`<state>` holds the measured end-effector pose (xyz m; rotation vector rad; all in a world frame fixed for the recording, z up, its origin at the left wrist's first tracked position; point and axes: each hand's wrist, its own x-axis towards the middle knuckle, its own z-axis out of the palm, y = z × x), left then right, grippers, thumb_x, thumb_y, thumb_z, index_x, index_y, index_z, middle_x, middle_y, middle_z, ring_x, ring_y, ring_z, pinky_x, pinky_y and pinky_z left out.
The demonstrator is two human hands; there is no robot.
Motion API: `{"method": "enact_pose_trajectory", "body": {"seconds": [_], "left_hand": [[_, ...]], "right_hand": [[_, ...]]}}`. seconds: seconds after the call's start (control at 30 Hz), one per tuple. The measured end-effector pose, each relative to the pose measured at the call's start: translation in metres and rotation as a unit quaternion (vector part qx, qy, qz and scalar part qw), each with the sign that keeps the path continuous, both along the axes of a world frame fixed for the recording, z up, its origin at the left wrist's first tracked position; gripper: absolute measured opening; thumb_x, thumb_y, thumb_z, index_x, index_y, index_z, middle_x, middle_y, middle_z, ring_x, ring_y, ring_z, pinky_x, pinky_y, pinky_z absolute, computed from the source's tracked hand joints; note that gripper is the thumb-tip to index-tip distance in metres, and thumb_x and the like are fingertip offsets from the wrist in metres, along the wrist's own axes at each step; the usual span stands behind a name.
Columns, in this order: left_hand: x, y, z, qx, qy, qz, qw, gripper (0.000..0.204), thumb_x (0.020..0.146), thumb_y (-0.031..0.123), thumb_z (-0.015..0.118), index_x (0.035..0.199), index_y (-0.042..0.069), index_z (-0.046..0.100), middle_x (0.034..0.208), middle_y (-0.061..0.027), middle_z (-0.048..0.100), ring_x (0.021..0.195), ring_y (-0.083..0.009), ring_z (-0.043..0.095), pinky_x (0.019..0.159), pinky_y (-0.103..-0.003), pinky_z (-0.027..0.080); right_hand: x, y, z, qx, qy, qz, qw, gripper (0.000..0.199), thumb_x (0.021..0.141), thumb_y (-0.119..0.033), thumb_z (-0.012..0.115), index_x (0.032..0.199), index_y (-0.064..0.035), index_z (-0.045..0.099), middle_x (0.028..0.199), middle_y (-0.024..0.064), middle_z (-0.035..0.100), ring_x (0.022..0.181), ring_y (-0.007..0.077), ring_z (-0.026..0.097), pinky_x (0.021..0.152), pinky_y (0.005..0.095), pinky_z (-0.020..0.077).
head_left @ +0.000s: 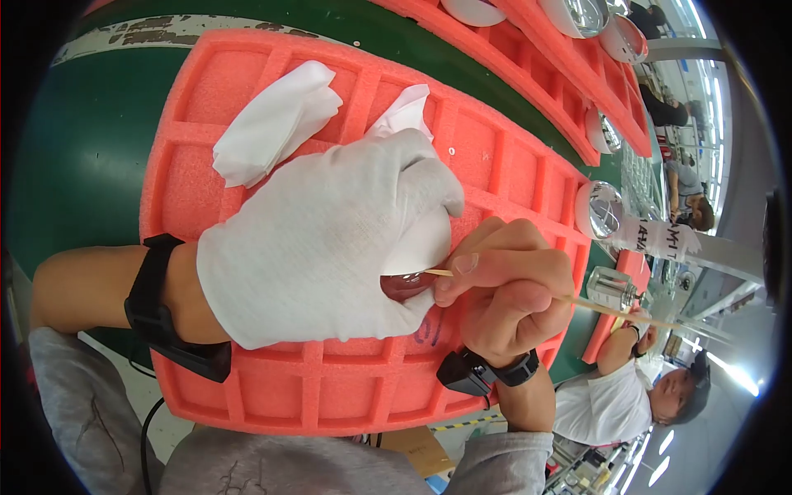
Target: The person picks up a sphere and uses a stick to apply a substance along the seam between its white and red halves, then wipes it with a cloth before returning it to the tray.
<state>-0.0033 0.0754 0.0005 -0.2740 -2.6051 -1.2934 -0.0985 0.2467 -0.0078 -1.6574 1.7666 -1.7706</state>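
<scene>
Between the thumb and curled fingers of the white cloth-gloved left hand (pixel 322 239), a glossy, rounded, partly hidden piece (pixel 402 285) is held, while the bare right hand (pixel 507 289) pinches a thin, pale wooden stick (pixel 598 307) whose tip points at it, contact unclear. Beneath both hands, a coral-red foam tray with rectangular compartments (pixel 272 396) bears a crumpled white cloth (pixel 276 124) and rests on a green tabletop (pixel 82 165).
</scene>
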Motion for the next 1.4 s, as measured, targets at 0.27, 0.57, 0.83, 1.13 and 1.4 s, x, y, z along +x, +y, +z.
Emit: {"method": "enact_pose_trajectory", "body": {"seconds": [0.27,0.57,0.83,1.13,1.4], "left_hand": [[-0.002,0.003,-0.011,0.032,0.005,0.0,0.999,0.051,0.059,0.01,0.083,0.105,0.006,0.061,0.108,-0.0074,0.057,0.097,-0.0269,0.058,0.081,-0.038,0.048],[0.002,-0.002,-0.005,0.017,0.017,-0.018,1.0,0.049,0.06,0.009,0.083,0.104,0.006,0.062,0.109,-0.0076,0.057,0.099,-0.0276,0.058,0.083,-0.038,0.049],[0.0,0.0,-0.007,0.049,-0.016,-0.009,0.999,0.05,0.06,0.008,0.083,0.106,0.006,0.063,0.109,-0.0084,0.057,0.099,-0.0271,0.058,0.082,-0.037,0.049],[-0.001,-0.003,-0.007,0.058,0.008,-0.023,0.998,0.055,0.059,0.006,0.082,0.11,0.005,0.062,0.11,-0.0099,0.055,0.095,-0.0281,0.059,0.081,-0.037,0.05],[0.001,-0.002,-0.007,0.052,0.043,-0.017,0.998,0.051,0.061,0.009,0.083,0.108,0.005,0.063,0.111,-0.0096,0.057,0.097,-0.0277,0.059,0.08,-0.037,0.051]], "right_hand": [[-0.006,-0.002,0.003,0.04,0.098,0.03,0.994,0.038,0.109,-0.029,0.037,0.095,0.0021,0.053,0.068,0.0118,0.059,0.05,0.0148,0.058,0.048,0.0272,0.0476],[0.003,0.006,0.01,0.043,-0.08,0.018,0.996,0.042,0.109,-0.032,0.034,0.097,0.004,0.053,0.074,0.0145,0.062,0.053,0.0179,0.061,0.053,0.0286,0.0514],[-0.002,0.011,0.013,0.062,0.022,0.035,0.997,0.043,0.108,-0.033,0.035,0.096,0.0042,0.054,0.077,0.0157,0.064,0.056,0.0189,0.064,0.056,0.0297,0.0534],[-0.007,-0.001,0.016,0.083,0.152,0.077,0.982,0.039,0.108,-0.029,0.04,0.099,0.0052,0.056,0.073,0.0139,0.063,0.056,0.0192,0.063,0.056,0.0304,0.0526],[-0.002,0.012,0.011,0.068,-0.035,0.028,0.997,0.042,0.109,-0.031,0.037,0.1,0.0052,0.056,0.078,0.0144,0.063,0.054,0.0197,0.063,0.057,0.0314,0.0525]]}}
